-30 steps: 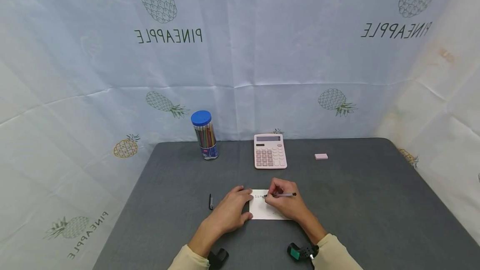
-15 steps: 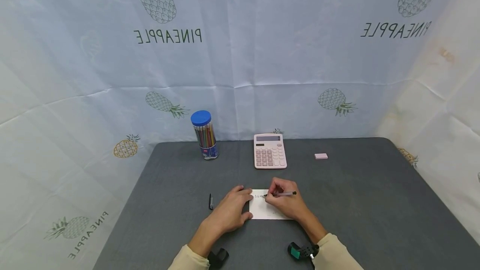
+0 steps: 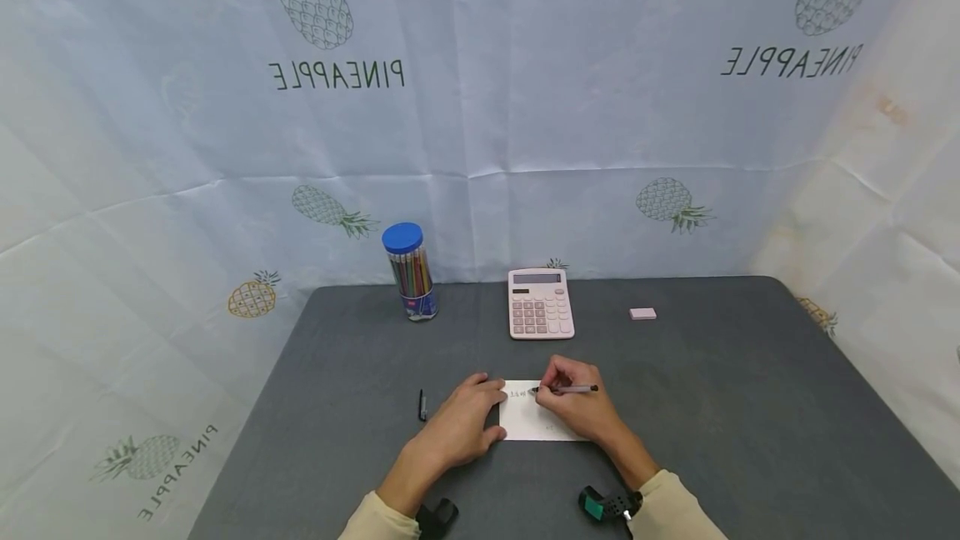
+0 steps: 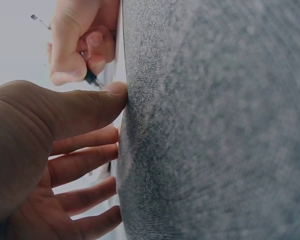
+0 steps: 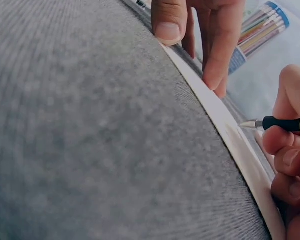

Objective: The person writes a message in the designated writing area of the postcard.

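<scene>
A white sheet of paper (image 3: 525,425) lies on the dark grey table, with a short row of handwriting near its top edge. My right hand (image 3: 587,408) pinches a pen (image 3: 577,388) between thumb and fingers, its tip down at the end of that row. In the right wrist view the pen's metal tip and black grip (image 5: 281,124) show beside the curled fingers. My left hand (image 3: 459,422) rests along the paper's left edge, fingers spread, thumb and fingertips on the sheet. A black pen cap (image 3: 422,405) lies to the left of that hand.
A pink calculator (image 3: 540,305) lies behind the paper. Back left stands a clear jar of pencils (image 3: 411,275) with a blue lid. A small pink block (image 3: 642,314), like an eraser, lies back right. A pineapple-print cloth (image 3: 480,107) hangs behind the table.
My right hand and the pen have shifted slightly to the right along the row of writing, which shows more marks. The left hand keeps its place on the paper.
</scene>
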Tool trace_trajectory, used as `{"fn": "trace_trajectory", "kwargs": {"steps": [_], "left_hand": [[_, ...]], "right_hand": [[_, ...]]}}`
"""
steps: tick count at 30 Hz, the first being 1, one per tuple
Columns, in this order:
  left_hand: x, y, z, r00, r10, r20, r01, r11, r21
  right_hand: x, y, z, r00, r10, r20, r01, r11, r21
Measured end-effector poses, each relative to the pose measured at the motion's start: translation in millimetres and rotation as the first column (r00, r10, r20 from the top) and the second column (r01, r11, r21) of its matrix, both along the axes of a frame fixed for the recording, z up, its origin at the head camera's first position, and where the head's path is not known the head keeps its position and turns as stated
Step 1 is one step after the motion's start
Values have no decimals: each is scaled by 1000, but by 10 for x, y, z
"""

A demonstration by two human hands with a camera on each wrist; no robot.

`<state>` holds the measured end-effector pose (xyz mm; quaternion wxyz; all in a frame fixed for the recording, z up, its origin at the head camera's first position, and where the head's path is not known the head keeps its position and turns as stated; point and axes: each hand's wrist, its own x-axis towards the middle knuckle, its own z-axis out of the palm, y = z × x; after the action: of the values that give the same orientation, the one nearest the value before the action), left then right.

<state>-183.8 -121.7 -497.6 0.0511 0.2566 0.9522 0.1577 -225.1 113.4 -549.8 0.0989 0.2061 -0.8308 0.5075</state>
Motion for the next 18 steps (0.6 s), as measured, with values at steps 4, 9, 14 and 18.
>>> {"fn": "trace_trajectory", "kwargs": {"steps": [4, 9, 14, 18], "left_hand": [[5, -2, -6, 1000, 0, -6, 0, 1000, 4], [9, -6, -22, 1000, -9, -30, 10, 1000, 14], [12, -14, -44, 999, -14, -39, 15, 999, 31], [10, -16, -54, 999, -9, -34, 10, 1000, 29]], "right_hand": [[0, -4, -8, 1000, 3, 3, -3, 1000, 24], [-2, -2, -10, 1000, 4, 0, -4, 999, 33], [-1, 0, 4, 1000, 14, -1, -14, 1000, 26], [-4, 1, 4, 1000, 19, -6, -19, 999, 27]]}}
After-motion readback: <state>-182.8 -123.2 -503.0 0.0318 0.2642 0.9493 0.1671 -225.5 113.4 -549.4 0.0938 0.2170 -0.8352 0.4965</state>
